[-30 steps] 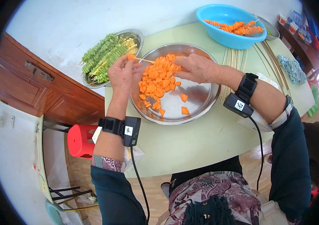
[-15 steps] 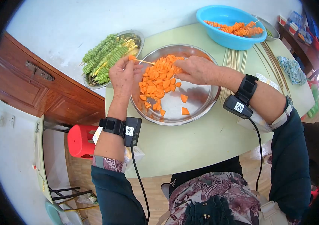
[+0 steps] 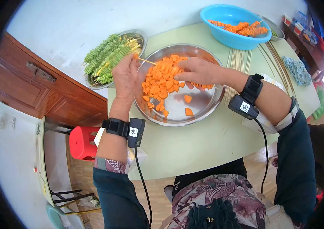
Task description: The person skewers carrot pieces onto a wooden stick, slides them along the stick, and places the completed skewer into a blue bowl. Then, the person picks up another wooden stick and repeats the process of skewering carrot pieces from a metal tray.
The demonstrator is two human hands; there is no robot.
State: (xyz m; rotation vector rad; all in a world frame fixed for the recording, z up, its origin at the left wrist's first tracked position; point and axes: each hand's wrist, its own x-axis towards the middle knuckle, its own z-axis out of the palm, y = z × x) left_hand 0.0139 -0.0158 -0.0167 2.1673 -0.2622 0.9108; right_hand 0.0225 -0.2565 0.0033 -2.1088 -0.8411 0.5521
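My left hand (image 3: 125, 76) is closed at the left edge of the metal basin (image 3: 204, 115), pinching a small carrot piece (image 3: 135, 56) at the tip of a thin wooden skewer (image 3: 146, 61). Over the right half of the basin, my right hand (image 3: 198, 71) curls around carrot slices threaded on the skewer. Some of these threaded slices (image 3: 204, 86) show below its fingers, with a bit of stick poking out to the right. Beneath and beside the hands lies a pile of loose cut carrot (image 3: 158, 82).
Left of the basin, a metal bowl (image 3: 143, 38) holds green vegetable skewers (image 3: 106, 55). A blue tub (image 3: 228, 36) with carrot skewers (image 3: 247, 28) stands at the back right. Bare skewers (image 3: 238, 63) and a patterned cloth (image 3: 296, 71) lie on the table (image 3: 192, 149). A red stool (image 3: 82, 143) is at left.
My right hand has shifted slightly down and opened its grip outward, so threaded carrot slices now show beneath it. My left hand stays near the skewer's tip, with its fingers slightly higher.
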